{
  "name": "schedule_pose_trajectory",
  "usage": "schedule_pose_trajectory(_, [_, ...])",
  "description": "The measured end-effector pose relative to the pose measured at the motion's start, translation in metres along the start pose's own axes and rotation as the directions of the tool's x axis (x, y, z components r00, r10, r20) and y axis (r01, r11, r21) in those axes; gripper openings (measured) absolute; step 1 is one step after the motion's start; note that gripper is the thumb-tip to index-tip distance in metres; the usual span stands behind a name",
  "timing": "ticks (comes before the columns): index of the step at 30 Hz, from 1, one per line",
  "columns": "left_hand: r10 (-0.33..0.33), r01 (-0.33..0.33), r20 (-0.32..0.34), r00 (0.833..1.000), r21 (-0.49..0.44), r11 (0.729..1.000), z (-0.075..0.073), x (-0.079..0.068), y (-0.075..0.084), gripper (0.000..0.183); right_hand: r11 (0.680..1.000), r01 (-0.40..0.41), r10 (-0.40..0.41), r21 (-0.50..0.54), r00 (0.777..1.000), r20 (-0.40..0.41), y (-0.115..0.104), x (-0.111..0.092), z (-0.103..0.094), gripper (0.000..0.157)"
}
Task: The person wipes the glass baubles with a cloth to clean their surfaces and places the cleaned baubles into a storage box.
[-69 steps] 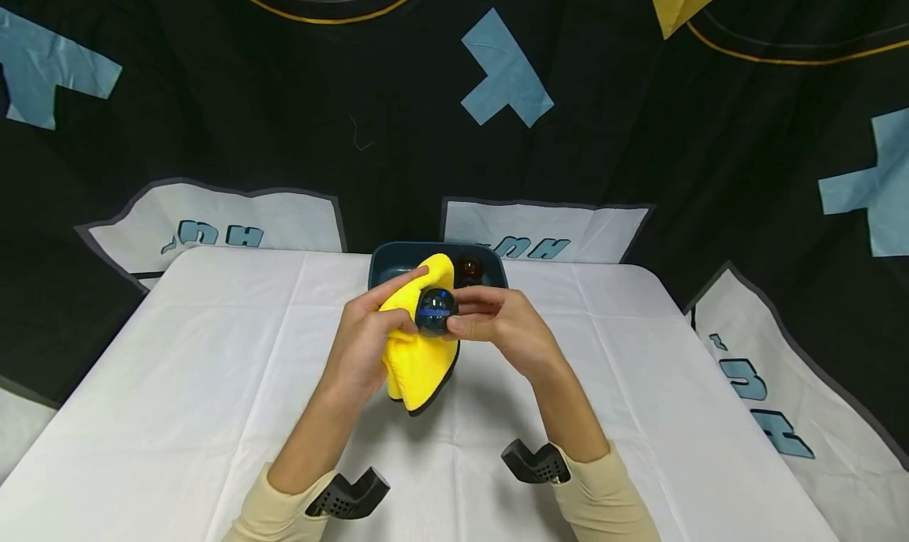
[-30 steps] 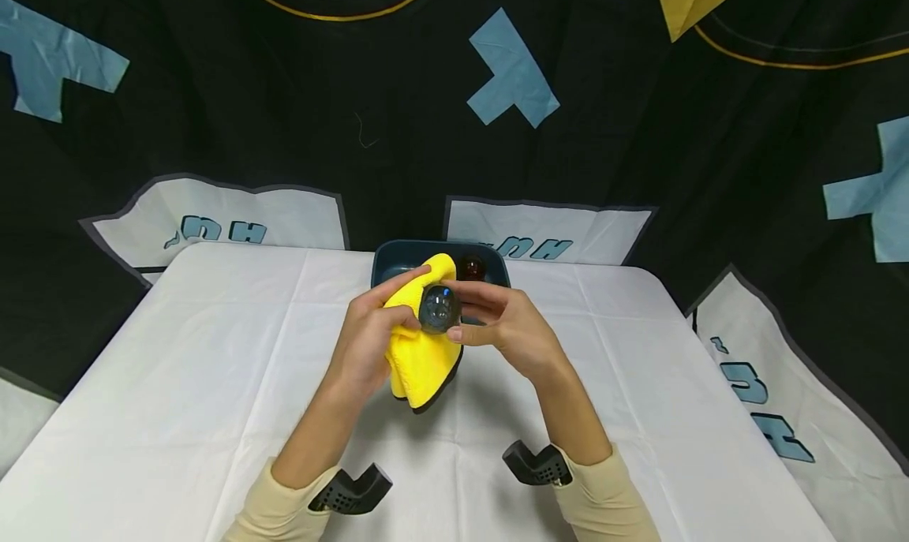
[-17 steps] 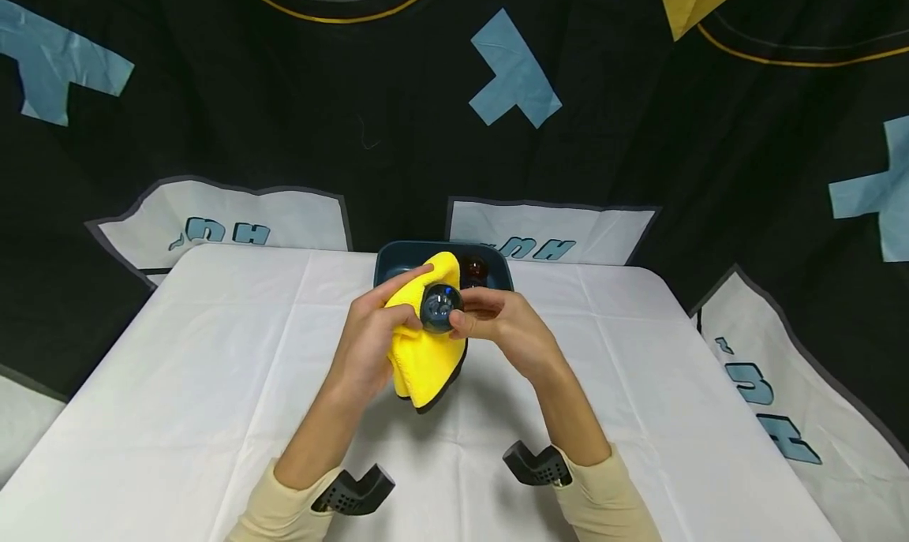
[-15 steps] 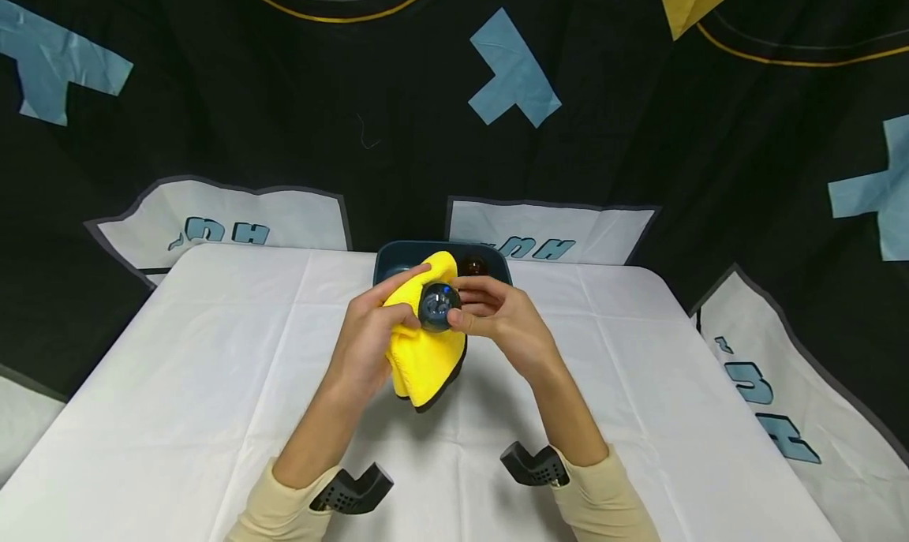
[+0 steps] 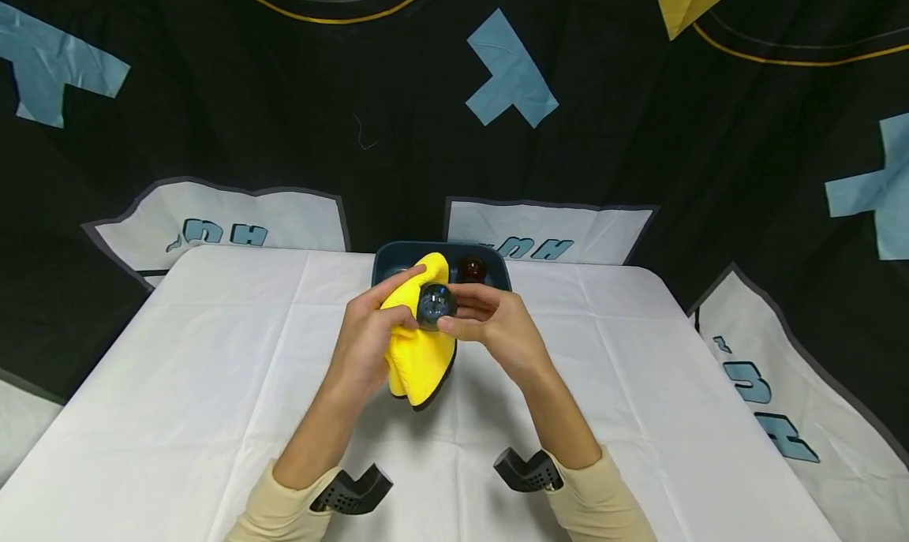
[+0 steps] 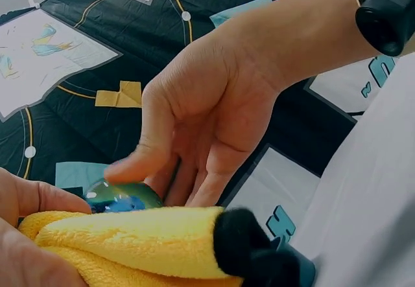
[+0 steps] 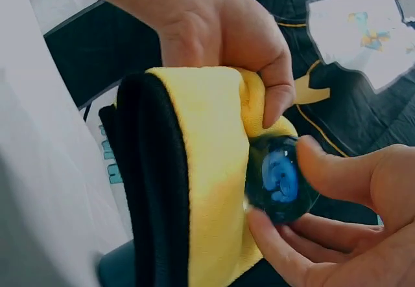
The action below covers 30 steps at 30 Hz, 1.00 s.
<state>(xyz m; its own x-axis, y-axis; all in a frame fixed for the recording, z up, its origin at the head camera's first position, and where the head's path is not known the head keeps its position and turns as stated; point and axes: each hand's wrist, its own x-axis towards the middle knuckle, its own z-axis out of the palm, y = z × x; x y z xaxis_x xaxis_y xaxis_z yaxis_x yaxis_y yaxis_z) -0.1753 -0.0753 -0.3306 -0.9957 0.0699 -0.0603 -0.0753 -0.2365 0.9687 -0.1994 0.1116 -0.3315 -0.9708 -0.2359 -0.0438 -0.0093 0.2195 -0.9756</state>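
Observation:
My left hand (image 5: 365, 337) grips a yellow cloth (image 5: 420, 368) with a dark edging, its thumb lying at the ball's left side. Against the cloth sits a clear glass ball (image 5: 435, 306), its inside showing blue in the right wrist view. Thumb and fingers of my right hand (image 5: 500, 325) pinch this ball from the right. Both hands are raised over the white table, in front of a dark blue tray (image 5: 394, 258). In the left wrist view, the cloth (image 6: 136, 241) hides the lower part of the ball (image 6: 123, 196).
A dark red ball (image 5: 472, 270) lies in the right part of the tray, which the cloth and hands partly cover. White cloth (image 5: 177, 384) covers the table. Behind it hangs a black curtain (image 5: 298, 116) with printed shapes.
My right hand and the ball have shifted slightly left since half a second ago, and its fingers have changed position on the ball. The left hand keeps its grip on the cloth.

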Motion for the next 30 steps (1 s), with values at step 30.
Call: schedule_pose_trajectory(30, [-0.014, 0.014, 0.004, 1.000, -0.039, 0.999, -0.0030, -0.0034, 0.0061, 0.061, 0.999, -0.031, 0.027, 0.034, 0.993, 0.113, 0.0003, -0.0002, -0.0017, 0.045])
